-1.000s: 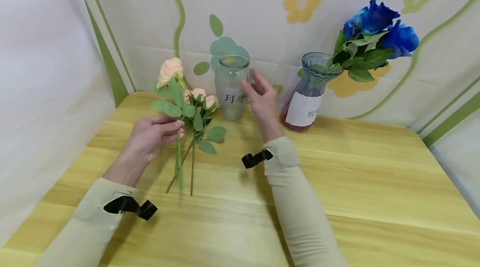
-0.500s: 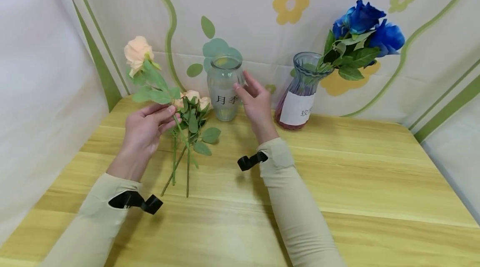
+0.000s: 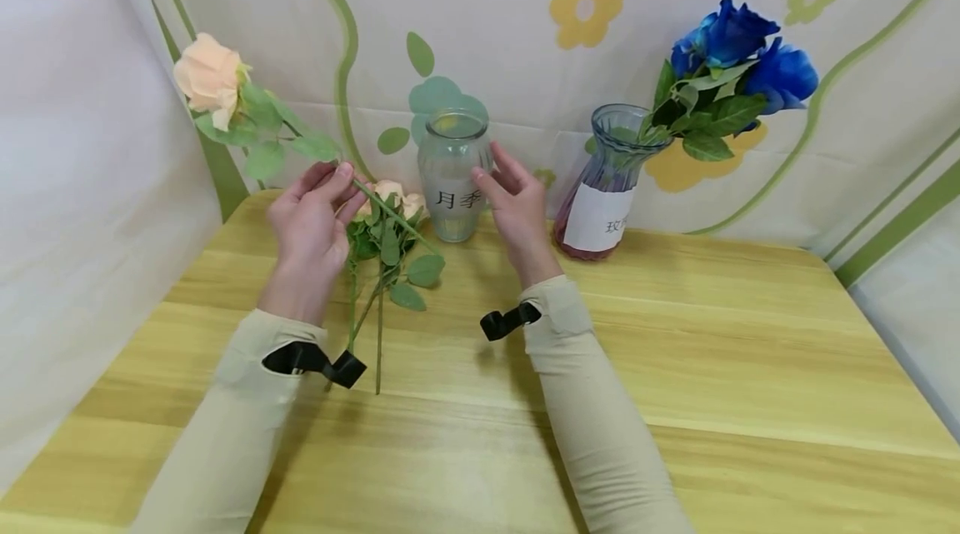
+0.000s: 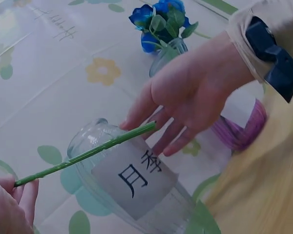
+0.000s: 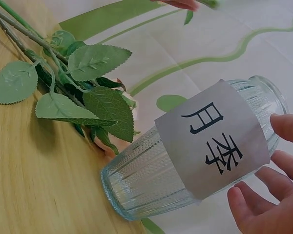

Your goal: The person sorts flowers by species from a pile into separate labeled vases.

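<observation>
My left hand (image 3: 311, 217) pinches the green stem (image 4: 88, 156) of a peach rose (image 3: 210, 80) between thumb and fingers. The bloom tilts up to the left, and the bare stem end slants down to the right, in front of the clear glass vase (image 3: 453, 176). That vase stands upright on the table and bears a white paper label (image 5: 215, 139) with black characters. Beside its right side is my right hand (image 3: 517, 213), fingers fairly straight, fingertips right at the glass. More peach roses (image 3: 390, 197) lie on the table left of the vase, stems toward me.
At the right stands a second vase (image 3: 596, 205), bluish above and pink below, with a white label and several blue roses (image 3: 742, 42) leaning right. A patterned cloth (image 3: 517, 34) hangs behind the wooden table (image 3: 712, 367).
My left hand has lifted one peach rose off the pile and tilted it, the bloom swinging up and left, the stem end rightward. My right hand stays by the clear vase.
</observation>
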`<state>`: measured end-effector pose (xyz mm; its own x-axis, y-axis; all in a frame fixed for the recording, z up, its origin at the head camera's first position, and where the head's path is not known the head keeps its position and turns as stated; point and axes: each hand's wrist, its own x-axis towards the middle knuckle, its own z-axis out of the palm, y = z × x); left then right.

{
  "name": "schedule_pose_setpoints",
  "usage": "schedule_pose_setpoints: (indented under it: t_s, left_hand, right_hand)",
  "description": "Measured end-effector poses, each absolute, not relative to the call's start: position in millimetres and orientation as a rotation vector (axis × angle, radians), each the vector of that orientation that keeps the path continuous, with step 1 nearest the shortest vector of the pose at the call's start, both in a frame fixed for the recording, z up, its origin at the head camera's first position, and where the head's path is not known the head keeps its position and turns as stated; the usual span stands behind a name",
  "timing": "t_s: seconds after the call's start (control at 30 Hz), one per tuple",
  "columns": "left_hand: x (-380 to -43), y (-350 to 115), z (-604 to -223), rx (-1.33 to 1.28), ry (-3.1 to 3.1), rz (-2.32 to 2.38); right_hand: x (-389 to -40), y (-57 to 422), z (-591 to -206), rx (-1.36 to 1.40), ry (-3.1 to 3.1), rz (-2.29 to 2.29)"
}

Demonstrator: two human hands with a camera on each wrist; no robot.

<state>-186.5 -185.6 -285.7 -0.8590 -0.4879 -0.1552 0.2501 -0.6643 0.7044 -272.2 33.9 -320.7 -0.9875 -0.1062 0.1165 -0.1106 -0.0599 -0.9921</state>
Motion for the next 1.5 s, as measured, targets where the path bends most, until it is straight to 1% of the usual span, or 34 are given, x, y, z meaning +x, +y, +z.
schedule_pose_setpoints:
  t_s: [0.23, 0.4, 0.5, 0.73, 1.0, 1.2, 1.5]
  left_hand:
    - [-194.4, -177.9, -272.0, 0.451, -0.854, -2.495]
    - [-202.3, -178.0, -254.2, 0.364, -0.812, -2.531]
    - [-210.9, -176.1, -243.6, 0.339, -0.768, -2.556]
    - [-237.0, -171.3, -226.7, 0.385, -0.63, -2.526]
    - [-256.8, -171.6, -221.8, 0.423, -0.565, -2.474]
    - [-267.8, -171.6, -222.8, 0.416, -0.63, -2.416]
    - [-279.1, -157.2, -228.5, 0.461, -0.76, -2.345]
  right_hand:
    - [-274.5, 35.0, -320.2, 0.238, -2.172, 2.251]
    - [-276.0, 33.2, -317.5, 0.252, -2.174, 2.252]
    - [-276.4, 33.6, -317.2, 0.245, -2.169, 2.256]
    - [-275.9, 35.7, -317.4, 0.244, -2.153, 2.268]
    - [-275.9, 35.8, -318.7, 0.242, -2.15, 2.28]
    - [-274.6, 34.7, -320.4, 0.244, -2.136, 2.303]
    - [-275.2, 36.3, -323.4, 0.262, -2.146, 2.285]
